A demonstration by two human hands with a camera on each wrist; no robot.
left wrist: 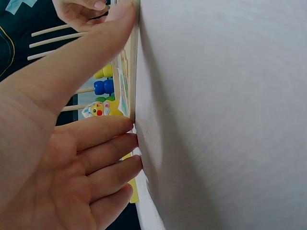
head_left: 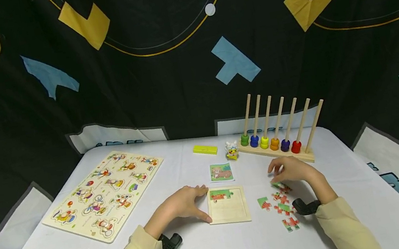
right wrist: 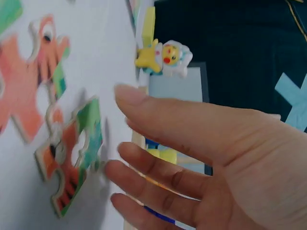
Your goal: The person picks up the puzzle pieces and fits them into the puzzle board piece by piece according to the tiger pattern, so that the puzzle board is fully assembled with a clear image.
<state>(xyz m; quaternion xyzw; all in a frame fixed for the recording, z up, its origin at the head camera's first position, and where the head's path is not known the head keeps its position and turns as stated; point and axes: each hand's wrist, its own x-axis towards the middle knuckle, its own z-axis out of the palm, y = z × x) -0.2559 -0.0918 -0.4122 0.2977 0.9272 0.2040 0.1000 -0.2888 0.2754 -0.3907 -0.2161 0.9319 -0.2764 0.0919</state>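
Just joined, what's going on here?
Jigsaw, partly assembled. A person's left hand rests against the left edge of the wooden tray, thumb and fingers spread along it. The right hand is at the far end of the loose puzzle pieces, not gripping any. A green-and-orange section sits in the tray's upper-left part; the rest is bare wood. A picture card lies just beyond the tray.

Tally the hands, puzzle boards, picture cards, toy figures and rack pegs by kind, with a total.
Hands (left hand, right hand): 2
Puzzle boards (small tray, large board): 2
Picture card: 1
Toy figure: 1
Rack pegs: 7
Total: 13
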